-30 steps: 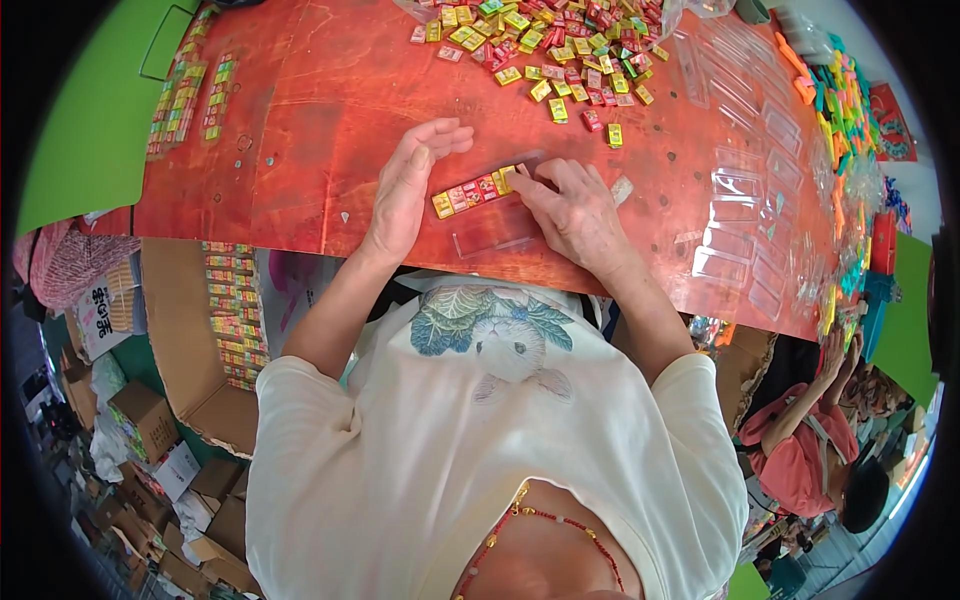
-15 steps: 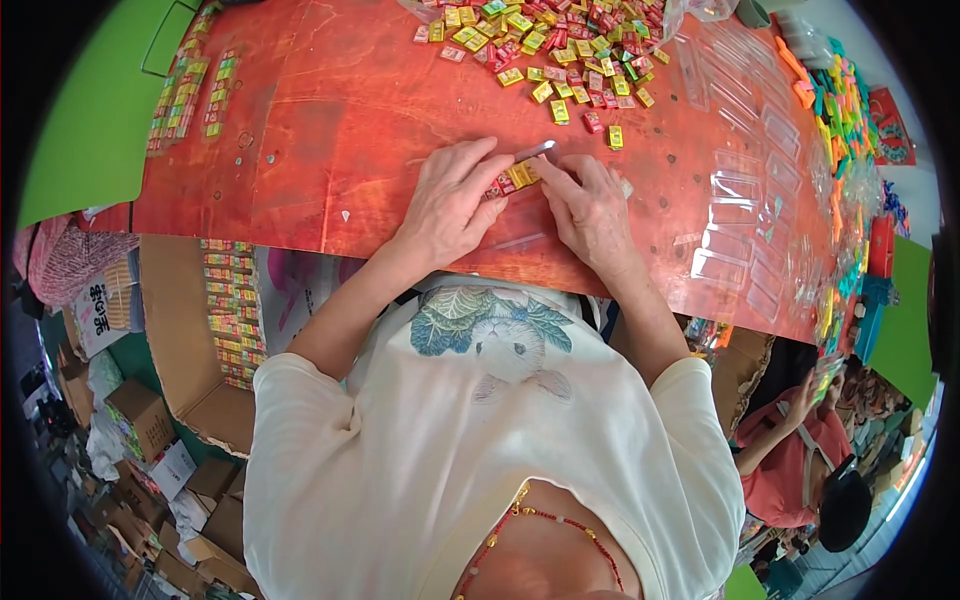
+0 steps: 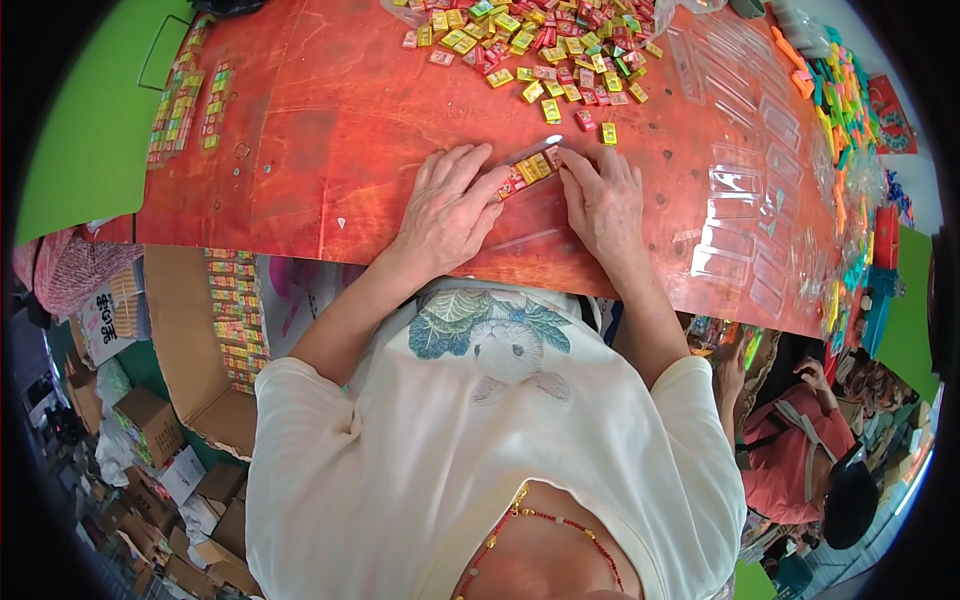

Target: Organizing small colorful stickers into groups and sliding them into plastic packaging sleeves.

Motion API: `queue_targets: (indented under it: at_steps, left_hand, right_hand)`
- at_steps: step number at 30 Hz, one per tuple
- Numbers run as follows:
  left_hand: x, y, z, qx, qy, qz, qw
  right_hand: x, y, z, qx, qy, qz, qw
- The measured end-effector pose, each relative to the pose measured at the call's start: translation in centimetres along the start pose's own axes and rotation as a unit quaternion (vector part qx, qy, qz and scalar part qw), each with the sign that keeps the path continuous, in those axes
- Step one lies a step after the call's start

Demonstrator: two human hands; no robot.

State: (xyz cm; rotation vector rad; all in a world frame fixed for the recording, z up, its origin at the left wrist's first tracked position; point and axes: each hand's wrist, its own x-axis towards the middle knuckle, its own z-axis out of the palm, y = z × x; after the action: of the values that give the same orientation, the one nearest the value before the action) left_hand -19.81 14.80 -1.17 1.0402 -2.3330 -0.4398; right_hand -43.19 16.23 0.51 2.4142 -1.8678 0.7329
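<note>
A short row of small red and yellow boxes (image 3: 530, 171) lies slanted on the red table near its front edge, with a clear plastic edge glinting along its far side. My left hand (image 3: 447, 207) grips the row's left end between thumb and forefinger, its other fingers curled on the table. At the right end, the thumb and forefinger of my right hand (image 3: 604, 205) close on the last box. My fingertips partly hide both ends. A flat clear plastic strip (image 3: 525, 238) lies on the table between my wrists.
Beyond my hands a loose heap of small red and yellow boxes (image 3: 545, 50) spreads out. Clear plastic trays (image 3: 725, 225) lie to the right, finished-looking rows of boxes (image 3: 178, 110) at far left. Below the edge stands a cardboard carton (image 3: 172, 325); a co-worker (image 3: 800, 440) sits at right.
My right hand has shifted slightly right, uncovering more of the row, including a dark red box at its right end. The co-worker's arm has reached toward the carton on the right.
</note>
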Motion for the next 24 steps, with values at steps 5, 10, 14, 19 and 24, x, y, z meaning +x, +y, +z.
queue_targets:
  at_steps: [5, 10, 14, 19, 24]
  left_hand:
    - [0.1, 0.0, -0.1, 0.004, -0.004, 0.001, 1.0]
    - [0.1, 0.1, -0.1, -0.004, -0.003, -0.002, 1.0]
    - [0.1, 0.1, -0.1, 0.01, -0.005, 0.003, 1.0]
    - [2.0, 1.9, -0.2, 0.057, -0.032, -0.013, 0.998]
    - [3.3, 1.2, 0.9, 0.112, -0.046, -0.009, 0.993]
  right_hand:
    - [0.1, -1.4, -0.8, 0.02, -0.012, -0.108, 0.994]
    - [-0.2, -1.0, -0.4, 0.012, -0.01, -0.095, 0.995]
    - [-0.4, -0.7, -0.4, 0.076, -0.014, -0.074, 0.994]
    - [-0.5, 0.3, 0.7, 0.182, 0.036, 0.017, 0.982]
    - [-0.3, 0.1, 0.8, 0.045, 0.019, -0.056, 0.997]
